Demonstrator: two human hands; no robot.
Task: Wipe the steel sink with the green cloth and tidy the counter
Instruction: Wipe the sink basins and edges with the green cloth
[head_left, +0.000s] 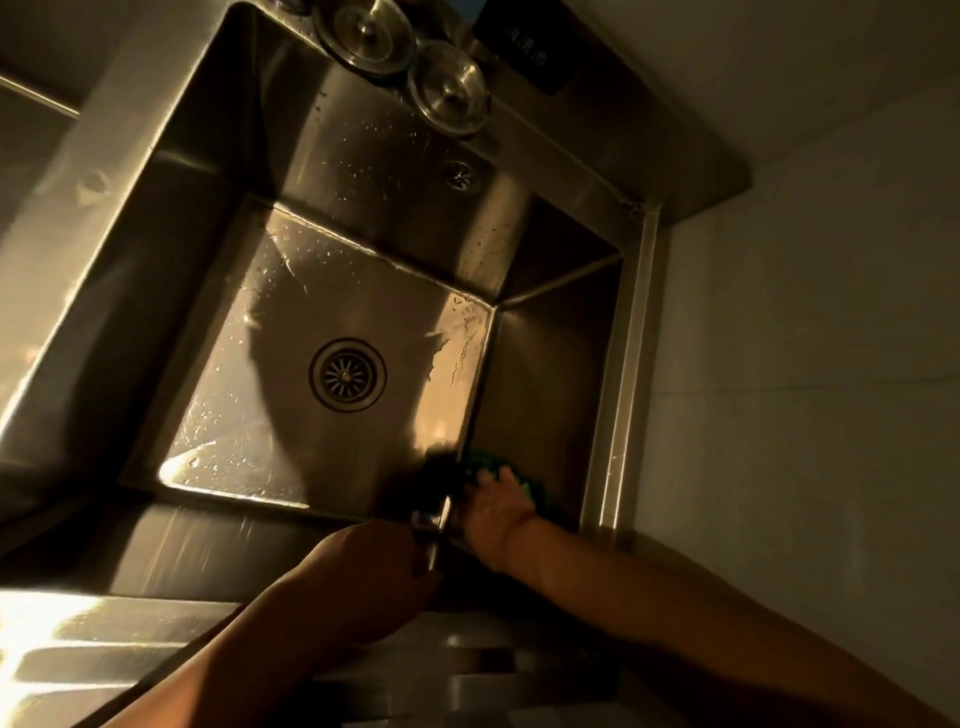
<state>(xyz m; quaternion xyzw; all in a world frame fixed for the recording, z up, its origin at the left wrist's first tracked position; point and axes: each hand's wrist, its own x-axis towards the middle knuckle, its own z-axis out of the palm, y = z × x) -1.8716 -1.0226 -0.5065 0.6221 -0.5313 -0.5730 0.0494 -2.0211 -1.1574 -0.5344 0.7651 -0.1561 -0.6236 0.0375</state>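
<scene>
right hand (496, 506) presses green cloth (498, 467) on sink (540, 374) wall | left hand (363, 577) at rim, grip unclear

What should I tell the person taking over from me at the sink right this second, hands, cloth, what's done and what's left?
Right hand: inside the sink, pressing the green cloth against the lower right wall near the front corner.
Left hand: on the front rim, beside a metal fitting; whether it grips it is unclear.
Sink: droplets on the floor and back wall, drain open, so wiping is unfinished.
Left to do: remaining walls and floor, then tidy; two steel strainer lids sit on the back ledge.
</scene>
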